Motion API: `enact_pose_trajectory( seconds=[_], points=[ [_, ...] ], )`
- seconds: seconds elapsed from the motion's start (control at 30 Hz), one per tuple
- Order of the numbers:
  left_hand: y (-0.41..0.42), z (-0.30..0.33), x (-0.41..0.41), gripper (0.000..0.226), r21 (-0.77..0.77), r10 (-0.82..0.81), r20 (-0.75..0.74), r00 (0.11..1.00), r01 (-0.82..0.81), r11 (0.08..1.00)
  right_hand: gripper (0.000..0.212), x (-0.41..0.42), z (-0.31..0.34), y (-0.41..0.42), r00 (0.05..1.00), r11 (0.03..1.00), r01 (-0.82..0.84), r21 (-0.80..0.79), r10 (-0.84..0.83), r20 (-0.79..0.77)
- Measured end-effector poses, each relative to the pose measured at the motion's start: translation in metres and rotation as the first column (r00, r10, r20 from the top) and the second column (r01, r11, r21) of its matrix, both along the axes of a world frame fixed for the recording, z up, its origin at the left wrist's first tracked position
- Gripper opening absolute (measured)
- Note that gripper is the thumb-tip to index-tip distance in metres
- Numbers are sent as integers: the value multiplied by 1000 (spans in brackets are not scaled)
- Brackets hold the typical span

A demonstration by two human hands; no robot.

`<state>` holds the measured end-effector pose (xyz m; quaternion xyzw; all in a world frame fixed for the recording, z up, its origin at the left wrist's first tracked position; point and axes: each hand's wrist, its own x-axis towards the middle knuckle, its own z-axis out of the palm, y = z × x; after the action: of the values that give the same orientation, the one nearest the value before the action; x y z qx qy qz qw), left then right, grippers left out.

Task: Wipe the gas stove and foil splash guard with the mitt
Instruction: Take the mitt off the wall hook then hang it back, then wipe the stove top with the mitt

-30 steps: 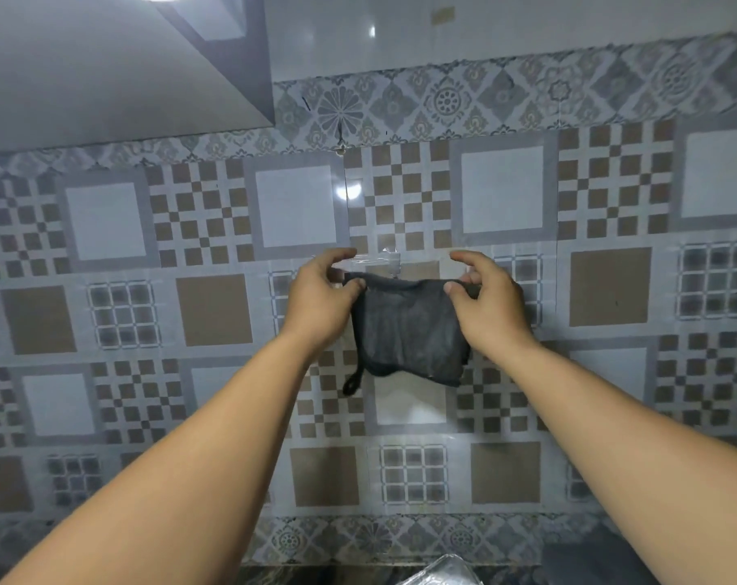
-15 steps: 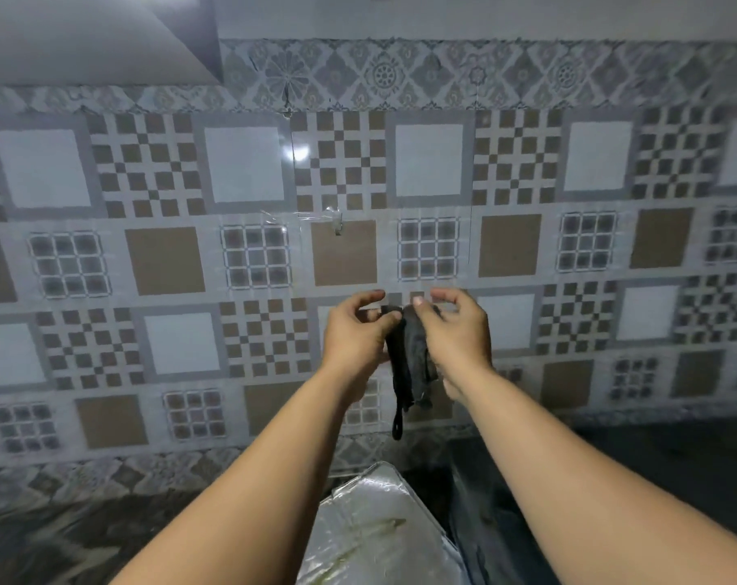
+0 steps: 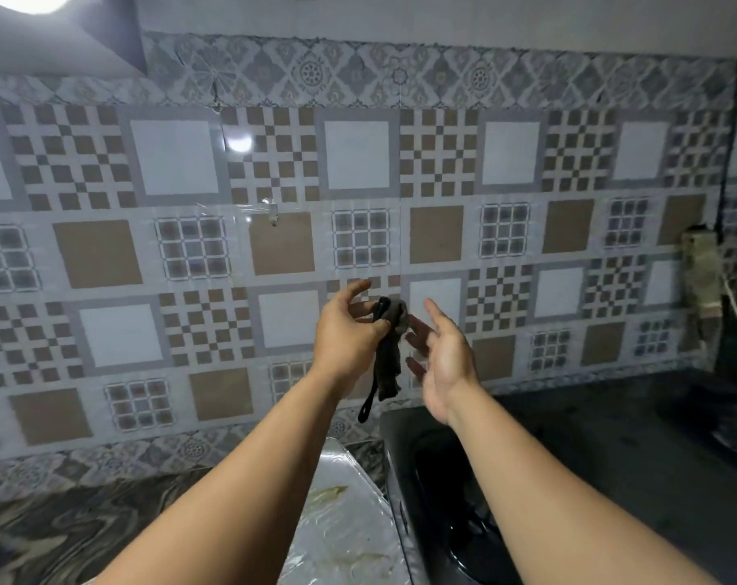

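With our left hand (image 3: 350, 335) pinching the dark mitt (image 3: 390, 352) at its top and our right hand (image 3: 443, 356) spread just beside it, we should hold the opening wide before sliding those fingers in.

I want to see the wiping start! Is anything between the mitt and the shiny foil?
Nothing visible. The dark grey cloth mitt hangs from the left hand, with open air down to the stained silver foil splash guard.
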<state>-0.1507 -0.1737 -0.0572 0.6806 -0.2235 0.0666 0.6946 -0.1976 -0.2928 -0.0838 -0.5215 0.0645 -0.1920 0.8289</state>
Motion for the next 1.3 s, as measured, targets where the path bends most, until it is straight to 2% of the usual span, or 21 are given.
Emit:
enact_pose_trajectory(
  seconds=[0.1, 0.17, 0.27, 0.33, 0.47, 0.6, 0.77, 0.9, 1.07, 1.17, 1.3],
  points=[
    [-22, -5, -16, 66, 81, -60, 33, 998, 57, 995, 73, 3, -24, -11, 987, 999, -36, 32, 41, -158],
    [-40, -12, -29, 70, 190, -104, 68, 992, 90, 978, 74, -1, -34, -19, 978, 986, -54, 157, 84, -193],
    [-61, -23, -44, 71, 300, -129, 71, 989, 102, 948, 72, -15, -47, -34, 971, 925, -121, 359, 186, -151],
    [-70, -30, -50, 67, 316, -95, 74, 993, 68, 946, 81, -22, -59, -50, 962, 887, -179, 425, 248, -114],
    [-71, -47, -58, 60, 363, 38, 53, 998, -54, 930, 99, -35, -79, -85, 940, 858, -179, 482, 294, -173],
    [-59, -73, -62, 59, 532, 174, 81, 981, -190, 825, 98, -42, -90, -118, 940, 832, -193, 520, 309, -147],
    [-52, -105, -54, 60, 673, 233, 42, 972, -200, 712, 99, -40, -97, -148, 937, 850, -189, 492, 306, -168],
    [-55, -122, -32, 61, 701, 251, -3, 968, -177, 691, 102, -26, -101, -167, 943, 858, -193, 475, 296, -152],
    [-58, -137, 3, 61, 719, 265, -25, 964, -166, 674, 94, 3, -98, -191, 974, 908, -96, 407, 170, -149],
    [-60, -147, 21, 60, 704, 253, -50, 966, -146, 695, 90, 20, -89, -203, 983, 959, -46, 280, 93, -158],
    [-61, -162, 36, 58, 679, 231, -67, 971, -126, 723, 88, 51, -75, -212, 976, 995, -89, -47, 78, -203]
  ],
)
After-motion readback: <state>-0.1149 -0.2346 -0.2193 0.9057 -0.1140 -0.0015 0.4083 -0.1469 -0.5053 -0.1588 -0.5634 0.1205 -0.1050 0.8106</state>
